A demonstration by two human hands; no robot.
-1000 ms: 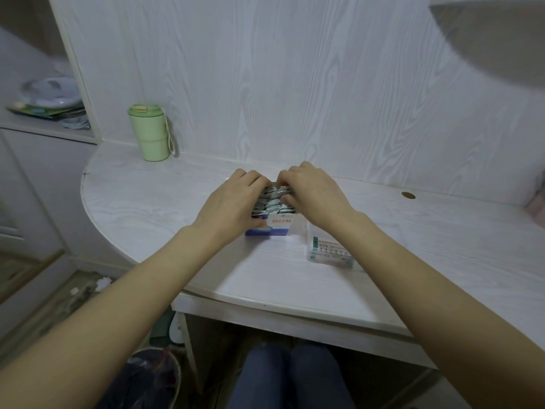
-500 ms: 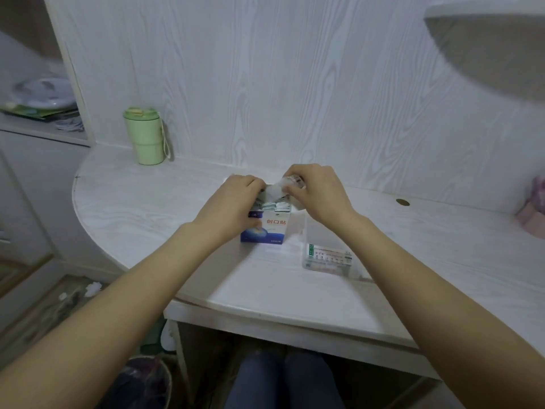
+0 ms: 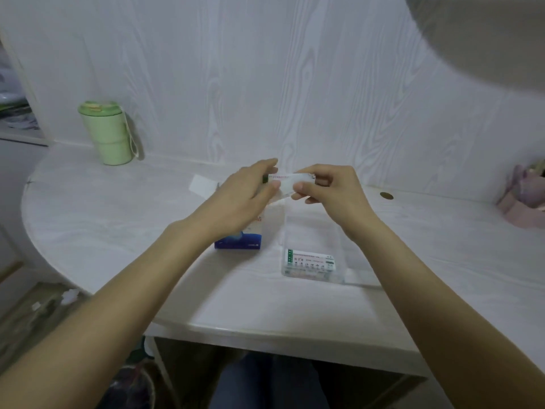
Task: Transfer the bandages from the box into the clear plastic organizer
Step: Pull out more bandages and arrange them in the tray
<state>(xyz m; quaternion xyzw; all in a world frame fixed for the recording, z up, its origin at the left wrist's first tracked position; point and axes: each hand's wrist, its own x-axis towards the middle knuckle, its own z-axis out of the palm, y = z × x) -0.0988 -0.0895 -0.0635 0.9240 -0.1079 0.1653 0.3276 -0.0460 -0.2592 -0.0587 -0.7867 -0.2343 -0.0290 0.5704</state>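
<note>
Both hands [image 3: 290,187] pinch a light, floppy bandage stack [image 3: 287,182] at its ends, twelve o'clock of the organizer [image 3: 312,252].

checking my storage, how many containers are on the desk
3: a pale green lidded cup at the back left, a blue-and-white bandage box in the middle behind the left hand, and a clear plastic organizer right of it. Others may be hidden.
</note>
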